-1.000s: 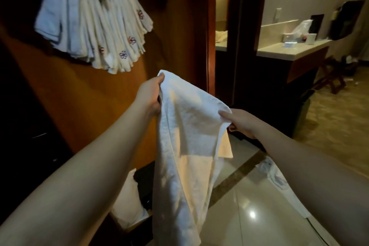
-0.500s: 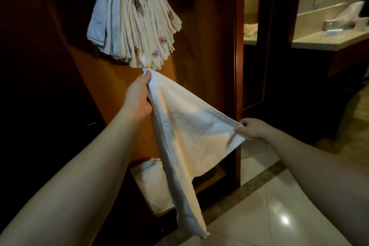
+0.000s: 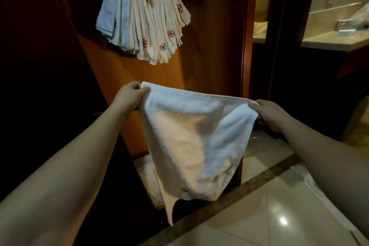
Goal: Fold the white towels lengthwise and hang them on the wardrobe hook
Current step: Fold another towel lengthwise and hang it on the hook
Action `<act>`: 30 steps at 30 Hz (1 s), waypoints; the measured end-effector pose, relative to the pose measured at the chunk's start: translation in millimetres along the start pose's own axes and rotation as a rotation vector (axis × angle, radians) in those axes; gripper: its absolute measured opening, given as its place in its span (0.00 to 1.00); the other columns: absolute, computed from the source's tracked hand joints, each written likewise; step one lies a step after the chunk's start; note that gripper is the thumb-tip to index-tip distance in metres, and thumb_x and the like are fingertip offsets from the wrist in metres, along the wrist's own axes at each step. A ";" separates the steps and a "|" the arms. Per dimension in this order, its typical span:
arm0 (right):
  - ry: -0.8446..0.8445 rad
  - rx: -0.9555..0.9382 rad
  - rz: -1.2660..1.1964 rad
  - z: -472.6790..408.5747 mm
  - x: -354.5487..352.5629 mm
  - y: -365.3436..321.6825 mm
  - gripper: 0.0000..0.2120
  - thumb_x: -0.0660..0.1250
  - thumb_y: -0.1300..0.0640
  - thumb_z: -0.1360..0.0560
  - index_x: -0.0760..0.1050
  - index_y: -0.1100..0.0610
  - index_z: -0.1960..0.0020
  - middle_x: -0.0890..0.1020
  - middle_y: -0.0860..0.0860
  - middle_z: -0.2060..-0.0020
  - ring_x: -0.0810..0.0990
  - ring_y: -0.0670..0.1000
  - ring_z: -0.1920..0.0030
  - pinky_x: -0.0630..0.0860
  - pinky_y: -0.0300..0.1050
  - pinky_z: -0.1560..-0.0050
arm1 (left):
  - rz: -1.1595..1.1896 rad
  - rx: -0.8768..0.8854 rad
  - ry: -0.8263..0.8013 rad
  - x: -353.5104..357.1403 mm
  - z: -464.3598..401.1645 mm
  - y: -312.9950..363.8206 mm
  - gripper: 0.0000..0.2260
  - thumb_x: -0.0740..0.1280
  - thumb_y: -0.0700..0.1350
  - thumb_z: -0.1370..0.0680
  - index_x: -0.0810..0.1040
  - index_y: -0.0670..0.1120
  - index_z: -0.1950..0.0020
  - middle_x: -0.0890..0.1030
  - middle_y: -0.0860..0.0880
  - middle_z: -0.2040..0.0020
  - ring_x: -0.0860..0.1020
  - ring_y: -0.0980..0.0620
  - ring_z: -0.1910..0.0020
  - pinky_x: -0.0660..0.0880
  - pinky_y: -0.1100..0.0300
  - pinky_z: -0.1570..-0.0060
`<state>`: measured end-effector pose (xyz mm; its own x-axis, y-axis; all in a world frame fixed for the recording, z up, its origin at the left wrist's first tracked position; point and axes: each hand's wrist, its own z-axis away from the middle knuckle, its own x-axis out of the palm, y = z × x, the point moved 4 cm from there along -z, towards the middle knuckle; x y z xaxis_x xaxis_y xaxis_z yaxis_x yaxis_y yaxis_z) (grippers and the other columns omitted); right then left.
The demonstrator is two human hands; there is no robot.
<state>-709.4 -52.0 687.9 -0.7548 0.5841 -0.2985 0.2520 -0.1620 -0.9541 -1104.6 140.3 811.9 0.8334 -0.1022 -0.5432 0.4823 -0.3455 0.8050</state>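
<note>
1. The left hand point(image 3: 130, 94) has its grip clamped on the left top corner of a white towel point(image 3: 191, 138), and the right hand point(image 3: 269, 113) has its grip clamped on the right top corner. The top edge runs almost straight between them, a little lower on the right.
2. The towel hangs in the air in front of the wooden wardrobe panel point(image 3: 211, 50), and its lower edge ends in one narrow point on the left side, above the floor.
3. Above the towel there is free room up to the bundle of hung towels point(image 3: 143, 20), which is draped over a hook on the panel; the two are well apart.
4. The hung towels fan out to both sides, with small red and purple flower marks near their ends.
5. To the right stands a dark door frame point(image 3: 277, 32), and behind it a pale tabletop point(image 3: 335, 40) with some pale things that are too blurred to name.
6. The tiled floor point(image 3: 265, 215) is glossy, with a dark stripe across it. A white cloth point(image 3: 305, 175) lies there at the right, partly behind the right forearm.
7. The hook itself is almost hidden inside the bundle.
8. More white fabric point(image 3: 145, 168) lies low behind the towel; what it is I cannot tell.
9. The left side is too dark to read.
</note>
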 end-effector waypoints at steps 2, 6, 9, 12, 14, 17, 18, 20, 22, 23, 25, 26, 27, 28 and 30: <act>0.005 0.000 -0.103 2.5 2.4 -8.8 0.07 0.66 0.50 0.22 0.82 0.48 0.48 0.84 0.57 0.47 0.83 0.57 0.49 0.79 0.58 0.45 | 0.007 0.019 0.010 2.3 3.6 -1.4 0.10 0.66 0.54 0.23 0.79 0.48 0.52 0.82 0.43 0.54 0.82 0.43 0.56 0.78 0.52 0.62; -0.012 0.009 -0.194 29.3 14.3 -29.3 0.16 0.63 0.55 0.24 0.82 0.38 0.45 0.83 0.56 0.48 0.80 0.57 0.54 0.77 0.50 0.57 | 0.159 -0.016 0.026 10.9 24.7 -3.6 0.07 0.66 0.57 0.24 0.78 0.55 0.52 0.83 0.45 0.52 0.82 0.41 0.53 0.81 0.40 0.54; -0.015 -0.029 -0.218 58.0 31.3 -46.5 0.16 0.62 0.55 0.27 0.84 0.40 0.47 0.81 0.53 0.50 0.73 0.52 0.64 0.70 0.43 0.70 | 0.293 -0.026 0.024 22.2 53.4 -1.0 0.13 0.67 0.57 0.24 0.79 0.48 0.51 0.81 0.43 0.55 0.78 0.43 0.58 0.75 0.47 0.61; -0.083 -0.099 -0.169 92.2 55.6 -68.3 0.15 0.60 0.52 0.29 0.85 0.43 0.54 0.79 0.49 0.53 0.76 0.51 0.63 0.73 0.36 0.72 | 0.387 -0.037 0.026 39.4 85.1 3.3 0.10 0.67 0.56 0.21 0.81 0.50 0.52 0.83 0.47 0.54 0.79 0.46 0.56 0.75 0.52 0.60; -0.221 -0.164 -0.157 115.0 73.1 -81.6 0.17 0.58 0.55 0.31 0.84 0.43 0.55 0.80 0.49 0.52 0.80 0.49 0.59 0.75 0.34 0.68 | 0.456 -0.066 0.013 53.5 106.0 6.4 0.09 0.67 0.54 0.20 0.82 0.50 0.50 0.84 0.47 0.52 0.82 0.46 0.52 0.79 0.54 0.58; -0.397 -0.266 -0.046 138.8 96.0 -92.9 0.20 0.58 0.58 0.31 0.82 0.41 0.49 0.82 0.47 0.44 0.82 0.45 0.48 0.76 0.41 0.55 | 0.501 -0.057 -0.014 69.7 134.6 12.3 0.08 0.66 0.52 0.18 0.83 0.51 0.50 0.85 0.51 0.54 0.83 0.52 0.53 0.78 0.63 0.63; -0.399 -0.329 0.066 143.8 101.2 -96.0 0.18 0.60 0.57 0.28 0.80 0.38 0.48 0.82 0.42 0.46 0.81 0.42 0.47 0.75 0.39 0.52 | 0.498 -0.041 -0.034 73.6 142.4 14.2 0.08 0.66 0.51 0.18 0.83 0.51 0.49 0.85 0.53 0.55 0.83 0.54 0.55 0.77 0.66 0.65; -0.355 -0.440 0.223 150.0 108.8 -101.2 0.12 0.63 0.53 0.20 0.77 0.34 0.48 0.81 0.31 0.50 0.79 0.33 0.49 0.71 0.29 0.54 | 0.498 -0.007 -0.087 79.6 154.3 17.4 0.09 0.65 0.51 0.18 0.83 0.50 0.45 0.86 0.53 0.54 0.84 0.54 0.54 0.79 0.63 0.61; -0.299 -0.511 0.243 153.3 112.3 -106.3 0.09 0.63 0.52 0.18 0.76 0.37 0.47 0.81 0.30 0.53 0.79 0.32 0.51 0.70 0.23 0.57 | 0.501 0.027 -0.122 80.8 161.4 20.2 0.10 0.64 0.50 0.17 0.83 0.50 0.42 0.86 0.52 0.52 0.84 0.52 0.52 0.82 0.55 0.54; -0.279 -0.533 0.236 153.9 113.5 -107.9 0.08 0.63 0.52 0.18 0.77 0.40 0.47 0.82 0.33 0.54 0.80 0.34 0.52 0.71 0.23 0.57 | 0.505 0.045 -0.135 80.4 163.9 21.5 0.10 0.64 0.49 0.17 0.83 0.50 0.42 0.86 0.51 0.51 0.84 0.52 0.51 0.83 0.53 0.52; -0.263 -0.569 0.264 155.4 115.6 -111.8 0.06 0.63 0.52 0.17 0.77 0.43 0.45 0.83 0.38 0.57 0.81 0.35 0.53 0.72 0.27 0.56 | 0.520 0.067 -0.158 79.2 167.7 22.8 0.10 0.64 0.50 0.17 0.83 0.52 0.42 0.86 0.51 0.51 0.84 0.51 0.50 0.82 0.51 0.49; -0.262 -0.585 0.291 156.7 117.7 -114.9 0.06 0.63 0.52 0.17 0.76 0.43 0.45 0.83 0.38 0.58 0.81 0.34 0.53 0.72 0.28 0.57 | 0.529 0.072 -0.162 78.0 169.4 22.3 0.10 0.64 0.50 0.17 0.84 0.52 0.42 0.86 0.51 0.51 0.84 0.52 0.50 0.82 0.51 0.50; -0.254 -0.595 0.315 157.9 118.1 -117.4 0.06 0.63 0.52 0.17 0.76 0.42 0.45 0.83 0.38 0.59 0.80 0.33 0.54 0.72 0.28 0.57 | 0.539 0.072 -0.161 77.8 170.4 22.8 0.10 0.63 0.50 0.17 0.84 0.52 0.42 0.86 0.51 0.51 0.85 0.52 0.50 0.82 0.52 0.50; -0.243 -0.608 0.336 159.3 117.8 -119.9 0.05 0.62 0.52 0.17 0.75 0.42 0.46 0.82 0.37 0.60 0.80 0.32 0.54 0.72 0.27 0.58 | 0.550 0.065 -0.145 77.5 170.1 23.2 0.10 0.63 0.50 0.17 0.83 0.51 0.42 0.86 0.51 0.51 0.85 0.52 0.50 0.82 0.53 0.52; -0.204 -0.645 0.372 163.6 116.0 -128.5 0.05 0.62 0.51 0.17 0.74 0.41 0.46 0.80 0.35 0.61 0.78 0.30 0.53 0.71 0.23 0.59 | 0.580 0.040 -0.076 72.3 167.0 23.1 0.10 0.64 0.50 0.17 0.83 0.51 0.41 0.86 0.51 0.51 0.85 0.52 0.51 0.81 0.54 0.53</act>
<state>-928.4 -93.6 771.8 -0.6323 0.4136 -0.6551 0.7667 0.2131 -0.6056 -1078.3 -30.9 751.4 0.9357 -0.3512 -0.0331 -0.0588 -0.2477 0.9671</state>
